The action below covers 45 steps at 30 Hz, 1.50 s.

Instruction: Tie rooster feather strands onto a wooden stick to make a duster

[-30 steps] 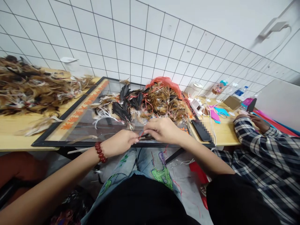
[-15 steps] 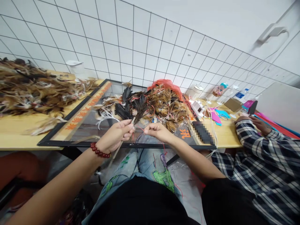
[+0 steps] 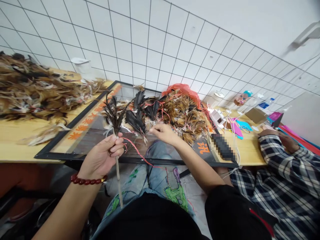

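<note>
Pointing forward, plume (image 3: 116, 121) foremost: stick (image 3: 118, 176)

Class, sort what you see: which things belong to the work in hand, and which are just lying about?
Apparently in use:
thin pale wooden stick topped with dark feathers, in the left hand
thin red string
glossy black feathers near the right hand

Lying about:
white lidded jar, right
brown cardboard box

Black wire grid (image 3: 149, 26) up against white wall (image 3: 250, 20). White lidded cup (image 3: 83, 69) near grid's foot, over on left. Off to right, white tub (image 3: 214, 100), white box (image 3: 218, 118), loose cables (image 3: 228, 115). Pink sheet (image 3: 237, 130) and blue sheet (image 3: 243, 125) on pale wood tabletop (image 3: 250, 145); brown box (image 3: 256, 115) just beyond, blue-labelled bottle (image 3: 266, 104) near it. Person in checked shirt (image 3: 282, 173) alongside, sleeves at table edge.
</note>
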Available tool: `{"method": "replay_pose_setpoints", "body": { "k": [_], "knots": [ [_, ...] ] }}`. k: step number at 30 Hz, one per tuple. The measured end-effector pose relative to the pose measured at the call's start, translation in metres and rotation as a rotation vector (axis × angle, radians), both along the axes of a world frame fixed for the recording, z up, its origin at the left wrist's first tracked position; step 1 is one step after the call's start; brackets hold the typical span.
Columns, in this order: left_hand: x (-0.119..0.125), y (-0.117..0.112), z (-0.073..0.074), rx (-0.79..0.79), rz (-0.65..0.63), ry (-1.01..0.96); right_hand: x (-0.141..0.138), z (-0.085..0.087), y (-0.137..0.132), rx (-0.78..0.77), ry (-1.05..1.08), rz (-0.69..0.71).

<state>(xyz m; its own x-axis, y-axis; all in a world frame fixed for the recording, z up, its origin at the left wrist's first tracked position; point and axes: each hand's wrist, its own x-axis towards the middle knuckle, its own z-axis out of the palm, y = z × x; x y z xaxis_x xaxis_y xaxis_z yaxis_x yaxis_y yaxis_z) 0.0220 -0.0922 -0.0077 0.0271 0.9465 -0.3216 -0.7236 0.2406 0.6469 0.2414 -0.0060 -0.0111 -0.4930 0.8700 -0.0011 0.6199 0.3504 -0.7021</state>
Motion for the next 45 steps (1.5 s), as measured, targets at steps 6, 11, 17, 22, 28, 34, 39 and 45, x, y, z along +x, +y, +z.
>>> {"method": "replay_pose_setpoints", "body": {
  "k": [6,11,17,22,28,34,39,45],
  "knots": [
    [0.004,0.007,-0.003,0.024,0.0,-0.017,-0.033,-0.008,0.021,0.087,-0.472,-0.09],
    [0.009,0.012,-0.01,0.07,0.003,-0.039,-0.021,-0.004,0.023,0.116,-0.436,-0.069],
    [0.02,0.015,-0.01,0.049,0.016,-0.062,0.039,0.005,0.025,-0.066,0.039,-0.19],
    [0.022,0.017,-0.011,0.068,0.055,-0.096,0.044,-0.005,0.026,-0.181,0.334,-0.26],
    [0.027,0.023,-0.016,0.052,0.082,-0.133,-0.016,-0.011,0.044,-0.074,-0.033,-0.115],
    [0.022,0.029,-0.029,0.013,0.158,-0.152,-0.019,-0.011,0.084,0.175,-0.452,-0.465],
    [0.019,0.03,-0.039,0.006,0.153,-0.205,-0.005,-0.012,0.103,0.088,-0.311,-0.407],
    [0.016,0.027,-0.045,0.058,0.108,-0.222,0.024,0.005,0.098,-0.39,0.521,-0.348]
  ]
}}
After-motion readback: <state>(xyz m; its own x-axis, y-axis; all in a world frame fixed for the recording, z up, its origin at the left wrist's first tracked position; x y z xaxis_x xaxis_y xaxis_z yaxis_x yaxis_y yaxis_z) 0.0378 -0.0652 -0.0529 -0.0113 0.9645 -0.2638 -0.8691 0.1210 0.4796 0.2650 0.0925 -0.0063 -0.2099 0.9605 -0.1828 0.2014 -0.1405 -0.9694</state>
